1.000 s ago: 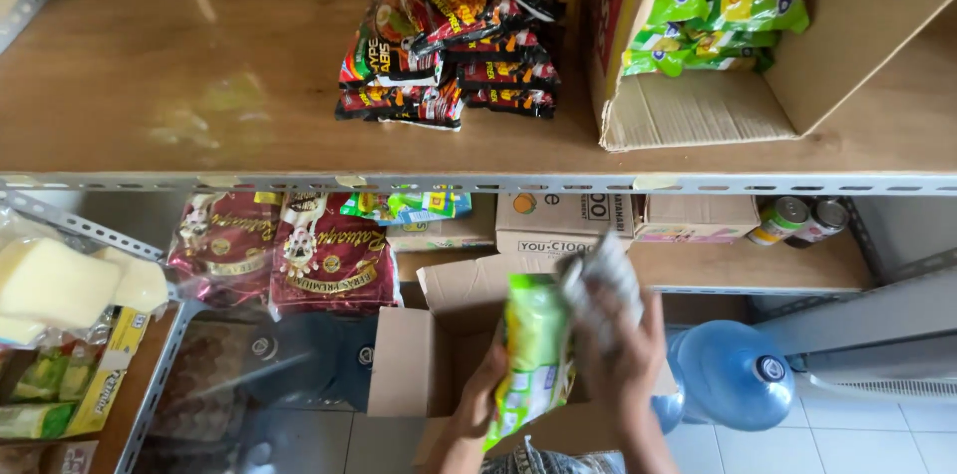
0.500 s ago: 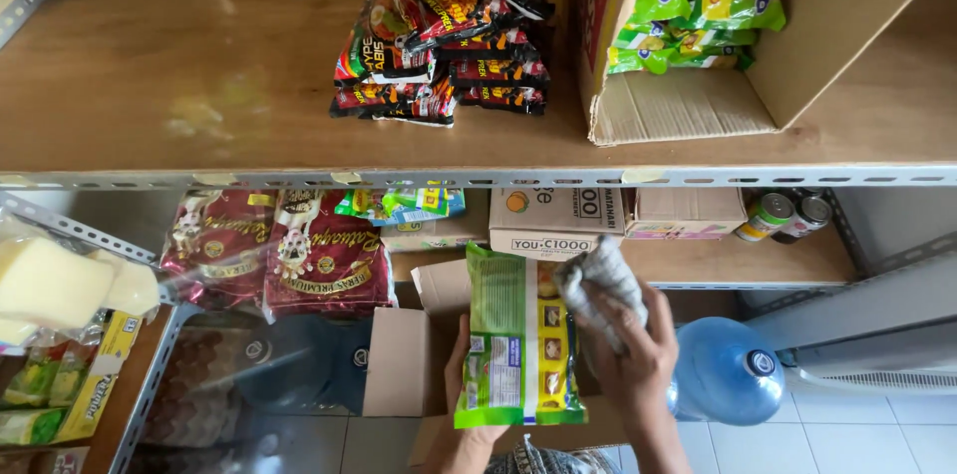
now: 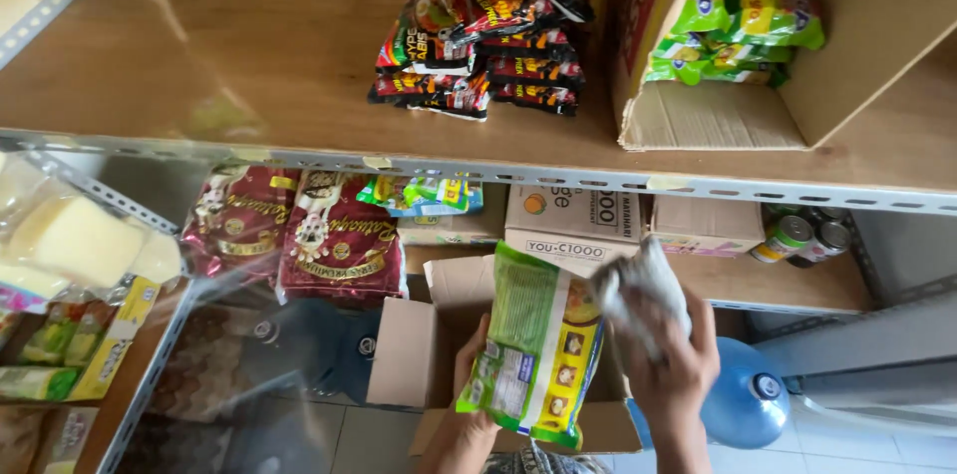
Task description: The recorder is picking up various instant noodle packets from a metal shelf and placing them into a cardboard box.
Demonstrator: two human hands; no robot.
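Left hand (image 3: 469, 374) grips the lower left edge of a green-and-yellow snack packet (image 3: 533, 344), fingers curled behind it, thumb side mostly hidden. Packet is flat glossy plastic film, pillow-shaped, tilted with its top toward the shelf, held in front of an open brown cardboard box (image 3: 419, 354) with raised flaps. Right hand (image 3: 668, 354) is closed around a crumpled whitish-grey plastic wrap (image 3: 638, 290), wrinkled and shiny, just beside the packet's upper right corner; fingers wrapped over it.

Right of that hand, low down, a blue translucent water jug (image 3: 748, 404), rounded, with a cap. Above the hands, a wooden shelf board (image 3: 249, 65), smooth matte grain, with a perforated grey metal front rail. On it a loose pile of red-and-black glossy packets (image 3: 478, 35) and a cardboard carton lying on its side (image 3: 698, 105) holding green-and-yellow bags (image 3: 738, 15). Below the rail: two dark red foil bags (image 3: 299, 230), printed cardboard cartons (image 3: 573, 220), tin cans (image 3: 802, 235) at right. Far left, pale yellow blocks in clear plastic (image 3: 70, 240).
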